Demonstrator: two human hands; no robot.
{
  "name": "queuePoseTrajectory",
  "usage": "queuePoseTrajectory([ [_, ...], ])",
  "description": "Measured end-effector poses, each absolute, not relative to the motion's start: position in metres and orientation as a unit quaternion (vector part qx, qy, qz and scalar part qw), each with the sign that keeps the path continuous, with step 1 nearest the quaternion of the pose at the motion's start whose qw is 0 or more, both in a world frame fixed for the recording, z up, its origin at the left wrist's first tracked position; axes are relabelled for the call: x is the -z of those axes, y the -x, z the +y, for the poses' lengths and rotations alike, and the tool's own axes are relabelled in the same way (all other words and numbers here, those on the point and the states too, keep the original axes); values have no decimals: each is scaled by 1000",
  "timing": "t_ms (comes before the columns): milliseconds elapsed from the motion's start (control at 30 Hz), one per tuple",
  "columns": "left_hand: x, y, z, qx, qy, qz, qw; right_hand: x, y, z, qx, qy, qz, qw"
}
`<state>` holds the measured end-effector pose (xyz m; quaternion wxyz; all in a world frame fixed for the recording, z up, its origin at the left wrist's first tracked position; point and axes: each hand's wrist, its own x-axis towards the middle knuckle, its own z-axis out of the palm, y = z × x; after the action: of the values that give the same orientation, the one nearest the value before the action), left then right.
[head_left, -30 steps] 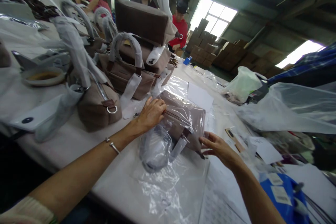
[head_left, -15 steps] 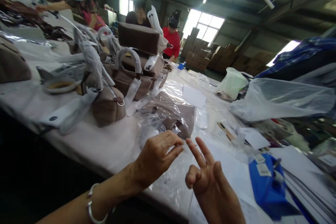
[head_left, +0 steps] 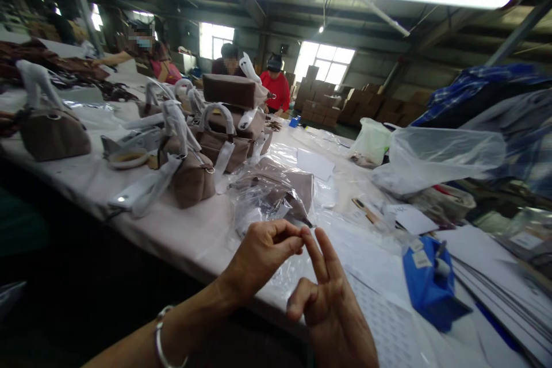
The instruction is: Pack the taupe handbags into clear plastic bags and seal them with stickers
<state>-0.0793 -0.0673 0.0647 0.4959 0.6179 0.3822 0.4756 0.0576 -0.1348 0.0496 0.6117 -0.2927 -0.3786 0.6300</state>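
Above the table's front edge, my left hand [head_left: 269,256] pinches thumb and fingers together at a fingertip of my right hand. What is in the pinch, if anything, is too small to tell. My right hand [head_left: 330,305] is turned palm up, two fingers stretched out, the others apart and partly bent. Just beyond my hands lies a brown handbag in a clear plastic bag [head_left: 276,187], its wrap crumpled. A white sheet with rows of grey marks [head_left: 382,322] lies beside my right hand.
Brown handbags [head_left: 194,178] with wrapped handles stand and stack at left. A blue tape dispenser [head_left: 429,284], a wooden-handled brush [head_left: 364,210], white papers [head_left: 317,164] and a clear plastic bag [head_left: 440,152] lie rightward. Several people work at the far side, one in a red top [head_left: 276,89].
My left fingertips have come into contact with my right fingertip, where a small gap showed before. The view has tilted up, bringing ceiling lights into sight.
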Motion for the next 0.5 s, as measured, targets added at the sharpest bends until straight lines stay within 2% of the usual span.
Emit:
queuePoseTrajectory([
  [100,-69,76,-73,-473,-628,385,483,-47,-57,-140,-614,297,-379,625],
  [267,-69,66,-76,-507,-653,422,372,-45,-52,-147,-608,300,-368,636],
  [500,-52,55,-73,-534,-649,436,323,-49,-64,-146,-719,214,-259,608],
])
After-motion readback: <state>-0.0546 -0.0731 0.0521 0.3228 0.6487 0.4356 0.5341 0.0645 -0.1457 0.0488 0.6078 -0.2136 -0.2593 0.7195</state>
